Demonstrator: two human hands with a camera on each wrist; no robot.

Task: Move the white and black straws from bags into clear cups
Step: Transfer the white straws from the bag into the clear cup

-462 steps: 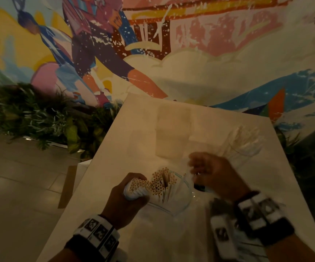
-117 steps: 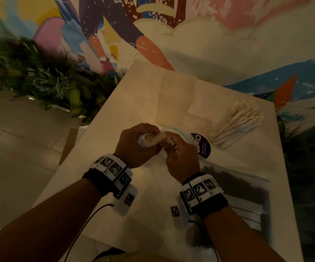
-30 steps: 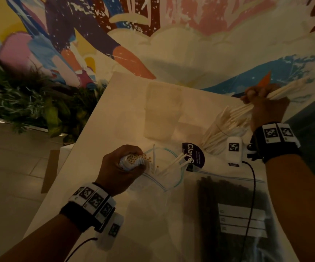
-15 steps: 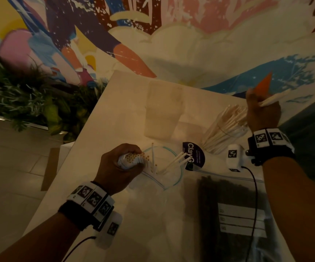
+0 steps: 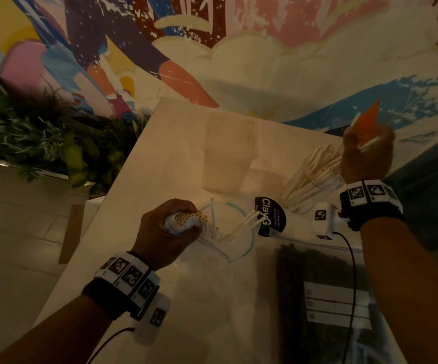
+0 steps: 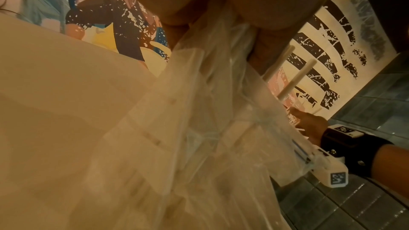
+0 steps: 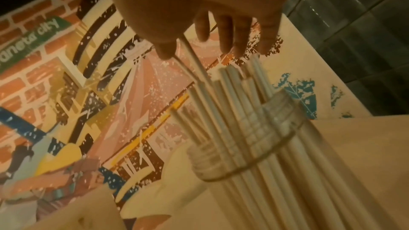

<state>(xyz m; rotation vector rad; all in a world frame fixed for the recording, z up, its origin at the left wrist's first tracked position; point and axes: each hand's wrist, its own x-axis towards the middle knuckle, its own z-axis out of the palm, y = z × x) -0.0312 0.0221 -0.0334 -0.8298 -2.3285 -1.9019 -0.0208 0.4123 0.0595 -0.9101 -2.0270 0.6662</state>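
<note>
My left hand (image 5: 168, 227) grips a bundle of white straws (image 5: 186, 219) together with the rim of the clear zip bag (image 5: 228, 232), which stands open on the table. A few loose white straws (image 5: 246, 222) lean inside the bag's mouth. At the back right a clear cup (image 5: 312, 179) is packed with white straws. My right hand (image 5: 367, 153) hovers over the cup's top and pinches a couple of white straws (image 7: 190, 62) whose lower ends reach down into the cup (image 7: 243, 137). A second bag of black straws (image 5: 317, 298) lies flat by my right forearm.
A stack of clear cups (image 5: 229, 153) stands at the back middle of the pale table (image 5: 160, 166). A dark round label (image 5: 270, 214) sits by the bag's mouth. Plants (image 5: 41, 143) line the floor to the left. A painted wall runs behind the table.
My right hand has come down from a raised position towards the cup, and the long bunch of white straws it held now shows only as short ends. The left hand has stayed put.
</note>
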